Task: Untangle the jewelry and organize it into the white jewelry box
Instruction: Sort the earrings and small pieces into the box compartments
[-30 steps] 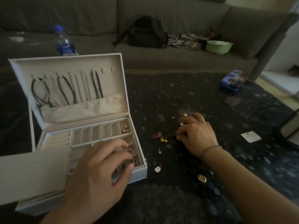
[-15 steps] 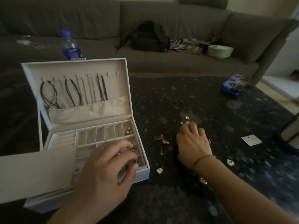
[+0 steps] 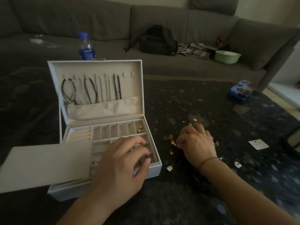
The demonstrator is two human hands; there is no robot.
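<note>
Hands work at the near edge of the dark speckled table (image 3: 203,101). The left hand (image 3: 120,166) reaches into the front right compartments of the white jewelry box (image 3: 103,135), fingers curled down over small gold pieces there; whether it actually pinches one I cannot tell. The right hand (image 3: 197,143), a thin bracelet at its wrist, pinches a small pin-like earring (image 3: 178,144) between thumb and fingertip, just above the tabletop. Loose earrings (image 3: 171,140) lie scattered beside and around that hand, one white piece (image 3: 169,168) just by the box's front corner. A beige tray (image 3: 45,164) rests across the box's left side. Gold ball earrings (image 3: 140,129) sit in the back right compartment. Necklaces (image 3: 92,90) hang from hooks inside the upright lid, ends tucked into its pocket. Farther off, a white card (image 3: 258,144) and a blue tin (image 3: 241,90) lie on the table. Beyond, a blue-capped bottle (image 3: 85,46) stands behind the lid, and a grey sofa (image 3: 97,21) holds a black bag (image 3: 157,40) and a green bowl (image 3: 227,56).
</note>
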